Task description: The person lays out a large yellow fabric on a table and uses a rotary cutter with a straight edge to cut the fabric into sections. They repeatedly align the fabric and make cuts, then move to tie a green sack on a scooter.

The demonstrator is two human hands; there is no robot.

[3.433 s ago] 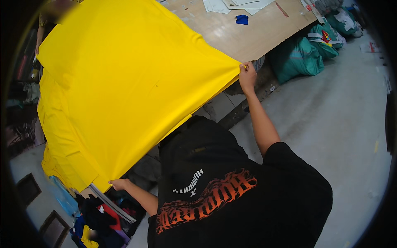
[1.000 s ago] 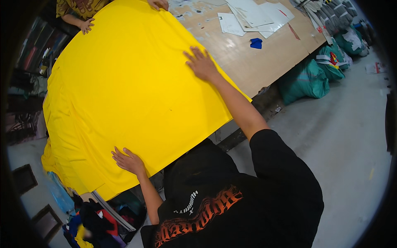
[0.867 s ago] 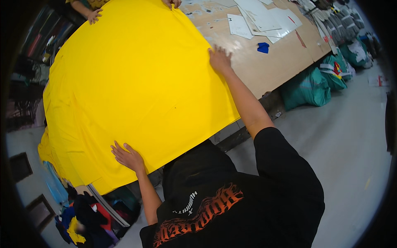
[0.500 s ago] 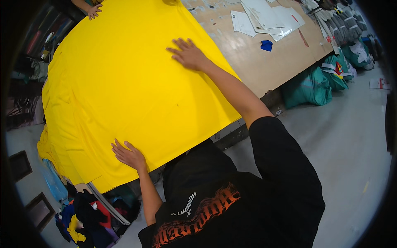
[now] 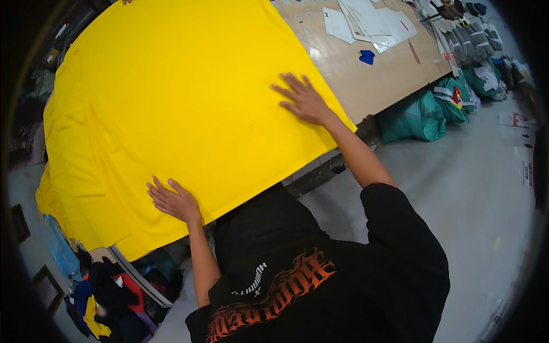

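A wide sheet of yellow fabric (image 5: 194, 114) lies spread over a wooden table, with small creases and folds toward its left side. Near the front edge, my left hand (image 5: 174, 201) rests flat on the cloth with its fingers apart. My right hand (image 5: 304, 100) lies on the fabric by its right edge, fingers spread and slightly blurred. Neither hand grips anything. At the far top edge, a bit of another person's fingers (image 5: 127, 2) shows on the cloth.
Bare tabletop (image 5: 366, 86) carries white pattern sheets (image 5: 372, 26) and a blue scrap (image 5: 367, 57). Green sacks (image 5: 414, 117) and grey bundles (image 5: 472, 41) stand at the right. A pile of coloured cloth (image 5: 114, 297) lies at the lower left, beside a metal rail (image 5: 140, 277).
My right hand has slid to the right and nearer to me, toward the fabric's right edge. My left hand stays nearly in place. The other person's hand has mostly left view.
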